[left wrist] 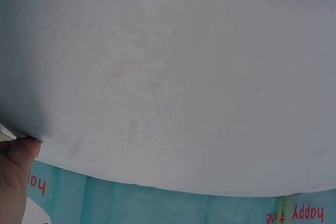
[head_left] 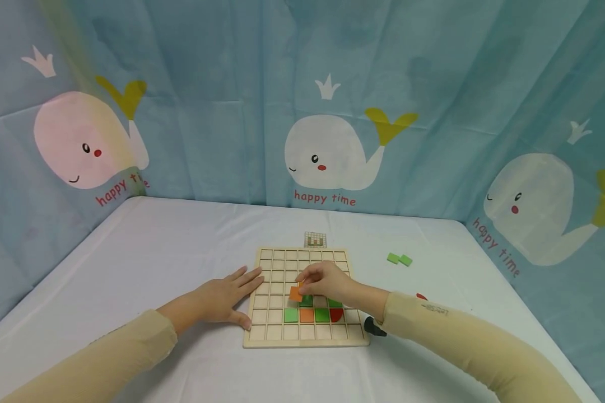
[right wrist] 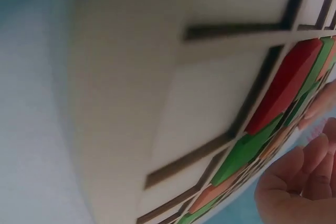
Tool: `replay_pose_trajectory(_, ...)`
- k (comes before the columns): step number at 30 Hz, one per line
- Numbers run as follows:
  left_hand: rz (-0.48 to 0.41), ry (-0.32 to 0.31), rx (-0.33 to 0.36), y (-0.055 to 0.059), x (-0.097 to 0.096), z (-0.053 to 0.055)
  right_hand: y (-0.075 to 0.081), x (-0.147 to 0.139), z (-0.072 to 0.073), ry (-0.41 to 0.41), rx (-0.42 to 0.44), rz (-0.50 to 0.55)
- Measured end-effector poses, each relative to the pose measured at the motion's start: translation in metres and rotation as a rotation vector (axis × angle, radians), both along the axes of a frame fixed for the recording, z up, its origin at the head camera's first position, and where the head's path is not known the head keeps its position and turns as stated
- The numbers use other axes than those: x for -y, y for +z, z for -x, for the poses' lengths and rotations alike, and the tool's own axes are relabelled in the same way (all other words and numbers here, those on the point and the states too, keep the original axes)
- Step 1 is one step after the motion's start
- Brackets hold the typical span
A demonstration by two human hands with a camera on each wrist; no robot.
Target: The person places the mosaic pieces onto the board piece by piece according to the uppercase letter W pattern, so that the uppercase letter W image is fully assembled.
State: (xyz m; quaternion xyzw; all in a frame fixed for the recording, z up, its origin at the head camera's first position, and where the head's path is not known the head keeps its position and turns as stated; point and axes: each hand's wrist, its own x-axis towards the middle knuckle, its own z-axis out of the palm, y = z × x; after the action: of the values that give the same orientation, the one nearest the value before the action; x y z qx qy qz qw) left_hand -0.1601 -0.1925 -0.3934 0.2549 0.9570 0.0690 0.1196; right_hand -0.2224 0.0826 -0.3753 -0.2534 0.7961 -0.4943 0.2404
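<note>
My right hand [head_left: 327, 281] pinches an orange square tile [head_left: 295, 294] over the middle of a wooden grid board [head_left: 275, 302]. Below the hand, one row holds a light green tile [head_left: 291, 315], an orange tile [head_left: 307, 316], a green tile [head_left: 322, 316] and a red rounded piece [head_left: 335, 315]. A darker green tile [head_left: 306, 301] lies just above that row, and another green tile [head_left: 335, 303] is partly covered by the hand. With fingers spread, my left hand [head_left: 226, 298] rests at the board's left edge; its thumb [left wrist: 23, 153] shows in the left wrist view.
Behind the board lies a small card with a printed grid pattern [head_left: 315, 240]. Two loose green tiles [head_left: 405, 260] are on the white cloth [head_left: 191, 235] to the right. A red piece [head_left: 421, 296] shows beside the right sleeve [head_left: 448, 324]. Blue curtains [head_left: 222, 151] surround the table.
</note>
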Motion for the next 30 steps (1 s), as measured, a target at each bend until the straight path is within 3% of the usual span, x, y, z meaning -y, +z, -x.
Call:
replay_pose_trajectory(19,0.004,-0.003,0.013,0.006,-0.002,-0.003,0.002,0.03,0.008,0.094,0.015,-0.073)
replay_pose_trajectory(30,-0.001,-0.015,0.007,0.007,-0.002,-0.003,0.001,0.043,0.005,0.112,-0.033,-0.154)
